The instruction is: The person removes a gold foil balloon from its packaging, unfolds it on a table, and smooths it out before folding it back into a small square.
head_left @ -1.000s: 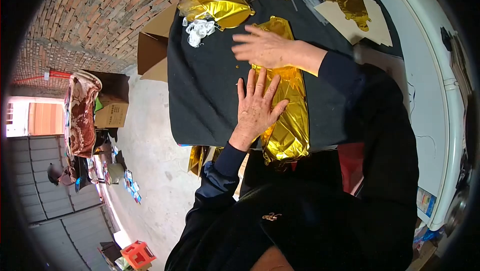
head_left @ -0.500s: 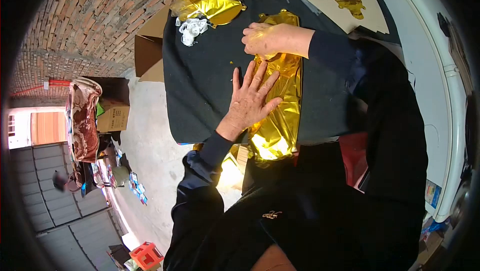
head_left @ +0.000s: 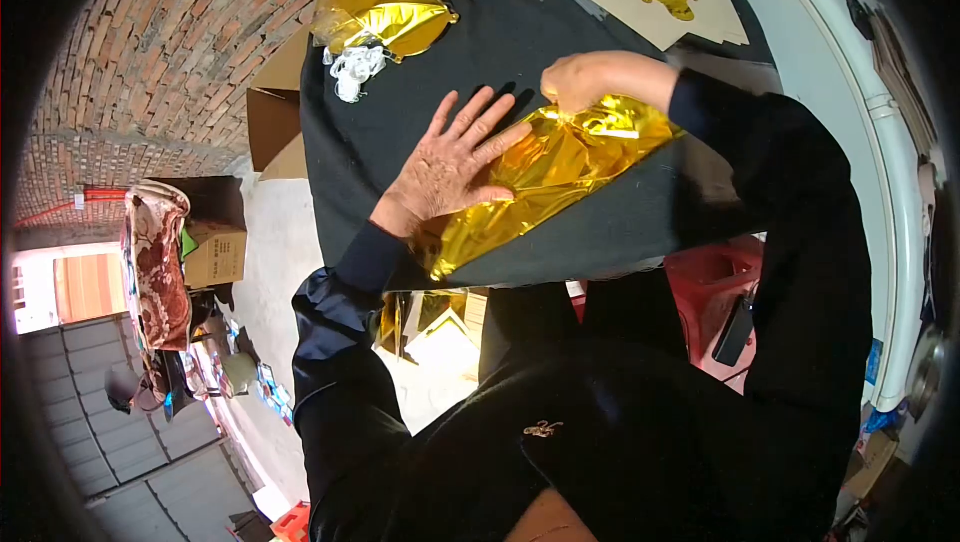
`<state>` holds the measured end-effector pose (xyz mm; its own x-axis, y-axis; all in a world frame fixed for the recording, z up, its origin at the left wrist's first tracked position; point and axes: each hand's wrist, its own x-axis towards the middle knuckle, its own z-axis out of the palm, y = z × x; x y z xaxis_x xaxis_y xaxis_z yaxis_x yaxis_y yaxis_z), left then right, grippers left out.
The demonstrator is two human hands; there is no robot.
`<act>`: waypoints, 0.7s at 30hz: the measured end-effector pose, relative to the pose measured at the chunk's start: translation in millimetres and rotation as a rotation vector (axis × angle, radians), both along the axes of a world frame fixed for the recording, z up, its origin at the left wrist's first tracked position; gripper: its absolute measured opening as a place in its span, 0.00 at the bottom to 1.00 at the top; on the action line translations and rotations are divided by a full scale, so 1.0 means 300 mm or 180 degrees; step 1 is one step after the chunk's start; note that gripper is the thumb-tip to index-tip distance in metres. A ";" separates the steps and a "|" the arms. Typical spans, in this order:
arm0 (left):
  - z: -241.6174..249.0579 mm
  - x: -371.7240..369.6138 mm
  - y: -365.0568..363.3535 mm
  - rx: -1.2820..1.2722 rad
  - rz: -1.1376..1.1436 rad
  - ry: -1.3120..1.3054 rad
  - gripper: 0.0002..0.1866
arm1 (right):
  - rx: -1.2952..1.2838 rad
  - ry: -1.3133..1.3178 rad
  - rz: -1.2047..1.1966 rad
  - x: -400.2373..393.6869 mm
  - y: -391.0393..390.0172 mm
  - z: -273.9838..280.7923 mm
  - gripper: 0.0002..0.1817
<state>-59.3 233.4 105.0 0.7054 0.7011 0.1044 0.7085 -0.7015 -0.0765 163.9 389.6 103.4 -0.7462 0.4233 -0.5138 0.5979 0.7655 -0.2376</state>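
Observation:
A flat, uninflated gold foil balloon lies slantwise across the black-covered table, creased and gathered at its upper edge. My right hand is closed on that gathered edge, knuckles up, with the foil fanning out below it toward the sleeve. My left hand lies palm down with its fingers spread. Its thumb and forefinger rest on the foil's left part, while the other fingers reach over the black cloth. The foil's lower left corner shows below my left wrist.
More gold foil pieces and a tangle of white ribbon are at the table's far left. Pale cardboard sheets lie at the far right. A cardboard box stands beyond the left edge. A red stool with a dark phone-like object is below the table.
My right hand has moved right, pulling the foil from lengthwise to a slant. My left hand has slid left, still spread. The view has shifted slightly.

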 end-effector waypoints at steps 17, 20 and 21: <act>-0.157 0.051 -0.076 -0.0072 0.0282 -0.0947 0.27 | 0.0327 0.0048 -0.1583 0.267 -0.449 0.111 0.28; -0.166 0.045 -0.073 -0.0132 0.0252 -0.1077 0.27 | 0.1172 0.0563 -0.1030 0.212 -0.493 0.105 0.29; -0.173 0.041 -0.070 -0.0139 0.0238 -0.1096 0.27 | 0.1386 0.0945 -0.0810 0.194 -0.497 0.060 0.31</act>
<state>-47.0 212.3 53.1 0.5806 0.7584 0.2960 0.7370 -0.6442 0.2048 222.1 240.4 121.3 -0.6787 0.7335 -0.0368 0.7317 0.6712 -0.1187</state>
